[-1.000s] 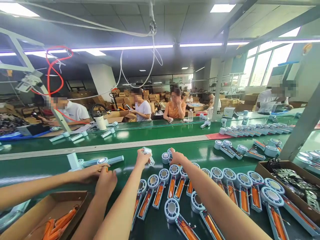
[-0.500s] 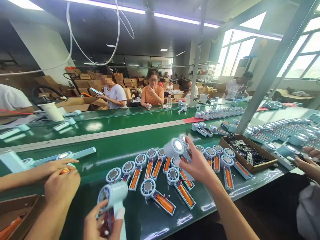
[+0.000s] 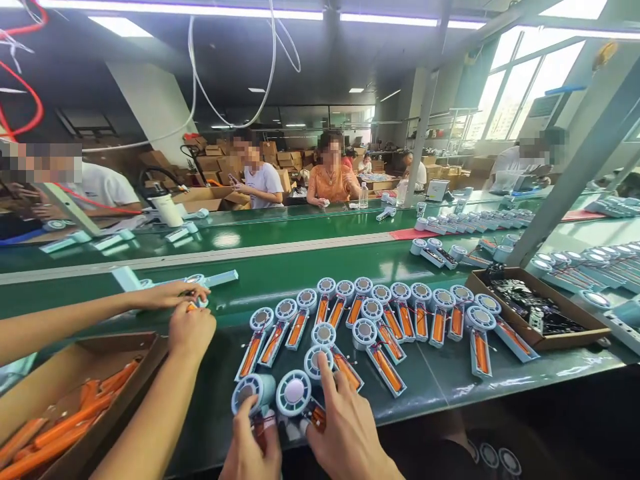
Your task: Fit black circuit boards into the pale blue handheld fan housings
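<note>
In my left hand (image 3: 253, 443) is a light-blue handheld fan (image 3: 265, 390), my thumb and fingers closed round its upper handle below the round head. Beside it, my right hand (image 3: 345, 427) grips a second handheld fan (image 3: 293, 393) with a pale disc on its head; the fingers partly hide its handle. My right index finger rests on the head of another fan (image 3: 315, 363) just behind. Several more fan units (image 3: 383, 367) lie in rows past my hands, their open handles showing orange battery cells and thin wires.
At left, a co-worker's hands (image 3: 195, 317) work on a fan piece above a carton (image 3: 155, 353) of orange cells. A carton of black parts (image 3: 530, 307) stands at right by a metal post (image 3: 555, 147). Other people sit across the green bench (image 3: 300, 233).
My right hand has come down and toward me with its fan, from above the rows to beside my left hand. The camera view has shifted left.
</note>
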